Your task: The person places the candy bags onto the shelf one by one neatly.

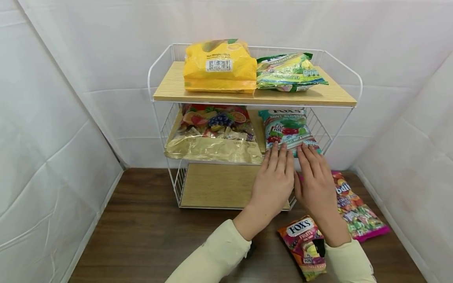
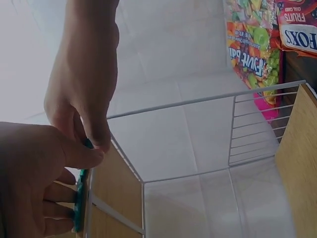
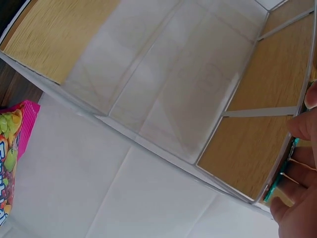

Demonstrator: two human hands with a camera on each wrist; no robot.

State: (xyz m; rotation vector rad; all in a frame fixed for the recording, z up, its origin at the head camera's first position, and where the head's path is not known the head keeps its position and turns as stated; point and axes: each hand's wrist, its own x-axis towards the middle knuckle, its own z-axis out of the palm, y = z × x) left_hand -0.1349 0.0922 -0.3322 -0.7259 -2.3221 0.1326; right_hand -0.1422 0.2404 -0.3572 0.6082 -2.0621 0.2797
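A teal Fox's mint candy bag lies on the right half of the rack's middle shelf. My left hand rests its straight fingers on the bag's front part. Beside it, my right hand touches the bag's right front corner, fingers likewise extended. From below, in the left wrist view, the bag's teal edge shows at the shelf front beside both hands. The right wrist view catches the right hand at that same edge. To the left, a fruit candy bag with a gold border shares the shelf.
On the white wire rack's top shelf sit a yellow bag and a green candy bag. A bottom shelf board is below. On the dark table lie a Fox's Fruits bag and a pink-edged fruit candy bag.
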